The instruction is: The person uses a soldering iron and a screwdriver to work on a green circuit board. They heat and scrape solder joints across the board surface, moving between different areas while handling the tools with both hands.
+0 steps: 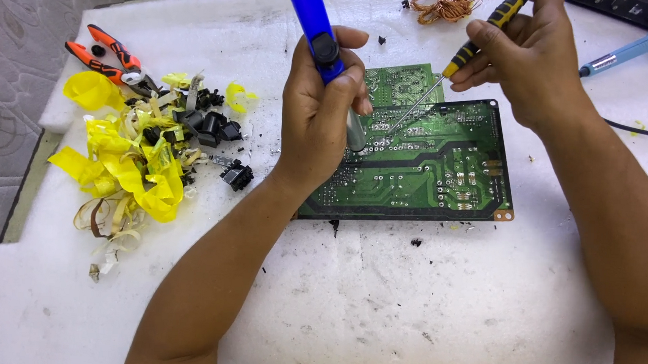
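A green circuit board lies solder side up on a white foam sheet. My left hand grips a blue-handled soldering iron upright, its metal tip touching the board near its left middle. My right hand holds a yellow-and-black screwdriver. Its thin shaft slants down to the board beside the iron's tip.
A heap of yellow tape scraps and black parts lies at left, with orange pliers behind it. A copper wire coil sits at the back. A second blue tool and a black cable lie at right.
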